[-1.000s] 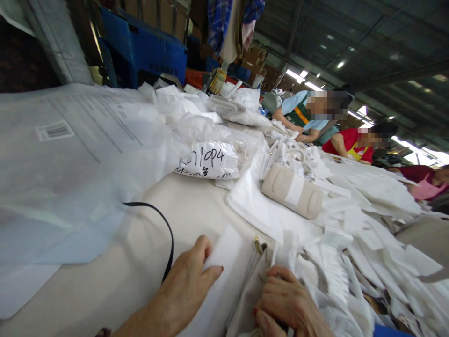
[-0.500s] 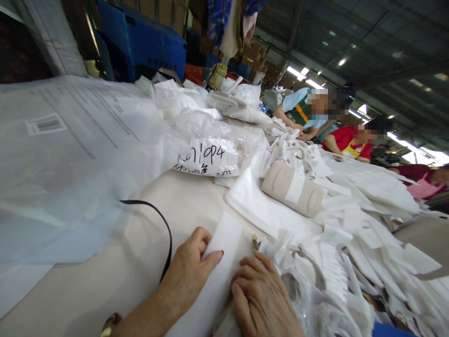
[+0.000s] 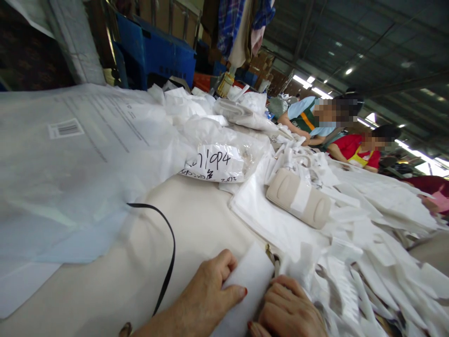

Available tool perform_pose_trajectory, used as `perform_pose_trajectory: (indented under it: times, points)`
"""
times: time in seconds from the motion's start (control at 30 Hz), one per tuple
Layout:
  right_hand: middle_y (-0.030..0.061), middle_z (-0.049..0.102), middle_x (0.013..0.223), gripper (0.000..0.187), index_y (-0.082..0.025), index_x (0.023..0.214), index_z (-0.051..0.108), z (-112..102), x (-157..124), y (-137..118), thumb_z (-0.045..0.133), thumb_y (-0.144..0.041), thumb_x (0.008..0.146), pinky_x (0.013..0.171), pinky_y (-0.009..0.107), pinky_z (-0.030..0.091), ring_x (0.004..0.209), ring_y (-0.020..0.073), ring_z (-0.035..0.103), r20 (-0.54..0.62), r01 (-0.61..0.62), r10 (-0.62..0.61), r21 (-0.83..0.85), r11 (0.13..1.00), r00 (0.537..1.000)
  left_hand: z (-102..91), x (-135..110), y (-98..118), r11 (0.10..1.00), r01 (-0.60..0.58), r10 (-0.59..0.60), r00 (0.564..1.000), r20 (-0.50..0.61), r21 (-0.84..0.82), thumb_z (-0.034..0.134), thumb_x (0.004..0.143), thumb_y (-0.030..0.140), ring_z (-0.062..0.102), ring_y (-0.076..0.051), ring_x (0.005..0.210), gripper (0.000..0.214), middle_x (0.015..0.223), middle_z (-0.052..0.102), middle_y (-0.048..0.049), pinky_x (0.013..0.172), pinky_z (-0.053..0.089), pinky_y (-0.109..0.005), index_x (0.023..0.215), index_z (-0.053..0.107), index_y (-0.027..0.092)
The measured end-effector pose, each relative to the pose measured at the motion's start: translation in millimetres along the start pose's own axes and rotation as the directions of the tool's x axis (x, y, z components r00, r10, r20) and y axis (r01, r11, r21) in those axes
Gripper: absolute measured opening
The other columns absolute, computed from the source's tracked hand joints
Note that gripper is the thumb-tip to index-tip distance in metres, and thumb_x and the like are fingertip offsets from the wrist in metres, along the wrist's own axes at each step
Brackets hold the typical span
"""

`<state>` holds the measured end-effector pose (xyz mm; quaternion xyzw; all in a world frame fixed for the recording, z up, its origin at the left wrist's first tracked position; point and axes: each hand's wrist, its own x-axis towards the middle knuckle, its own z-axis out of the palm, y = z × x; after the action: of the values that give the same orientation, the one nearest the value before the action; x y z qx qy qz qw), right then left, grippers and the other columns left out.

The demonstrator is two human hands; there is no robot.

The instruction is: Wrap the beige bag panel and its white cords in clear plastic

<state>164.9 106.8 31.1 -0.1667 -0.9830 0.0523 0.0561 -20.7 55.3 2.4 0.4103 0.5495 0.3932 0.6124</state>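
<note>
A strip of white foam sheet point(image 3: 253, 267) lies at the lower middle of the head view. My left hand point(image 3: 213, 292) pinches its left edge between thumb and curled fingers. Close on the strip's right side is my right hand point(image 3: 289, 306), its fingers bent inward; what they hold, if anything, is hidden. A small brass-coloured metal fitting point(image 3: 269, 252) with a strap shows just beyond the strip's far end. Clear plastic wrapping point(image 3: 305, 262) is bunched beside my right hand.
On the left lies a large translucent plastic bag point(image 3: 87, 154) with a barcode label. A black cord point(image 3: 171, 248) curves over the beige surface. Farther off are a marked plastic packet point(image 3: 217, 161), a beige case point(image 3: 298, 196) and piled white strips point(image 3: 386, 262). Two co-workers point(image 3: 305, 117) lean over the pile.
Both hands and the white foam strip have shifted right and down in view. My right fingers, spread flat before, are now curled in. The whole scene has moved slightly right.
</note>
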Motion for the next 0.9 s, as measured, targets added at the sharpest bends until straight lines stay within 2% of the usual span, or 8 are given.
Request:
perform_pose_trajectory:
  times: [0.13, 0.23, 0.37, 0.47, 0.57, 0.73, 0.83, 0.9]
  points:
    - [-0.0045, 0.057, 0.054, 0.024, -0.022, 0.061, 0.048, 5.5, 0.5, -2.0, 0.056, -0.022, 0.084, 0.074, 0.029, 0.045, 0.053, 0.0110, 0.052, -0.044, 0.002, -0.003, -0.017, 1.000, 0.999, 14.6, 11.8, 1.0, 0.998, -0.033, 0.033, 0.999, -0.001, 0.056, 0.053, 0.064, 0.019, 0.033, -0.010, 0.053, 0.015, 0.054, 0.037, 0.0090, 0.051, 0.022, -0.025, 0.071, 0.039, 0.021]
    - [-0.0049, 0.058, 0.057, 0.021, -0.022, 0.062, 0.049, 6.4, 2.7, -6.4, 0.058, -0.020, 0.081, 0.076, 0.028, 0.043, 0.055, 0.0107, 0.053, -0.053, -0.064, 0.067, 0.054, 0.996, 0.996, 29.2, 28.0, -2.3, 0.991, -0.056, 0.051, 0.998, 0.044, 0.122, 0.053, 0.064, 0.018, 0.034, -0.011, 0.057, 0.017, 0.057, 0.038, 0.0079, 0.052, 0.022, -0.026, 0.069, 0.037, 0.021]
    - [-0.0057, 0.059, 0.062, 0.020, -0.021, 0.062, 0.047, 7.1, 8.0, -12.5, 0.058, -0.016, 0.078, 0.080, 0.028, 0.039, 0.063, 0.0106, 0.057, -0.030, -0.166, 0.173, 0.159, 0.973, 0.984, 41.4, 44.9, -7.1, 0.982, -0.021, 0.007, 0.997, 0.073, 0.189, 0.049, 0.075, 0.025, 0.033, -0.012, 0.059, 0.019, 0.060, 0.037, 0.0064, 0.055, 0.024, -0.028, 0.067, 0.032, 0.023]
    - [-0.0058, 0.061, 0.066, 0.018, -0.020, 0.064, 0.047, 8.8, 11.4, -15.3, 0.055, -0.014, 0.079, 0.080, 0.026, 0.037, 0.070, 0.0101, 0.059, -0.003, -0.184, 0.190, 0.229, 0.956, 0.982, 43.6, 47.7, -10.7, 0.982, -0.013, 0.002, 0.998, 0.063, 0.187, 0.042, 0.083, 0.027, 0.031, -0.012, 0.059, 0.020, 0.060, 0.033, 0.0064, 0.055, 0.023, -0.029, 0.067, 0.030, 0.023]
    - [-0.0052, 0.060, 0.065, 0.019, -0.020, 0.063, 0.046, 7.9, 12.5, -16.9, 0.053, -0.014, 0.080, 0.078, 0.027, 0.036, 0.068, 0.0104, 0.057, 0.001, -0.210, 0.217, 0.263, 0.942, 0.976, 46.1, 51.6, -13.2, 0.988, -0.039, 0.021, 0.993, 0.119, 0.151, 0.045, 0.083, 0.025, 0.029, -0.011, 0.059, 0.021, 0.061, 0.031, 0.0069, 0.054, 0.025, -0.027, 0.066, 0.032, 0.022]
    - [-0.0024, 0.059, 0.064, 0.026, -0.019, 0.061, 0.046, -3.6, 14.4, -19.8, 0.045, -0.016, 0.087, 0.073, 0.029, 0.035, 0.064, 0.0123, 0.055, 0.043, -0.349, 0.351, 0.270, 0.897, 0.935, 55.8, 71.2, -16.7, 0.994, -0.006, -0.011, 0.988, 0.151, 0.113, 0.052, 0.085, 0.021, 0.032, -0.009, 0.056, 0.026, 0.061, 0.035, 0.0065, 0.055, 0.031, -0.025, 0.063, 0.039, 0.018]
    - [-0.0019, 0.058, 0.060, 0.032, -0.020, 0.059, 0.046, -6.4, 16.5, -19.1, 0.043, -0.022, 0.091, 0.069, 0.029, 0.037, 0.060, 0.0131, 0.054, -0.063, -0.382, 0.417, 0.293, 0.876, 0.907, 62.1, 79.4, -20.3, 0.999, 0.010, -0.017, 0.984, 0.176, 0.043, 0.057, 0.087, 0.034, 0.047, -0.010, 0.062, 0.022, 0.072, 0.050, 0.0028, 0.060, 0.043, -0.026, 0.077, 0.053, 0.014]
    - [0.0000, 0.061, 0.065, 0.030, -0.021, 0.067, 0.053, -2.9, 16.0, -16.1, 0.042, -0.028, 0.093, 0.068, 0.029, 0.039, 0.064, 0.0151, 0.056, -0.208, -0.434, 0.488, 0.258, 0.863, 0.847, 65.7, 81.7, -20.0, 1.000, 0.007, -0.001, 0.979, 0.203, -0.030, 0.056, 0.088, 0.040, 0.056, -0.014, 0.074, 0.026, 0.088, 0.058, -0.0016, 0.067, 0.050, -0.031, 0.093, 0.057, 0.014]
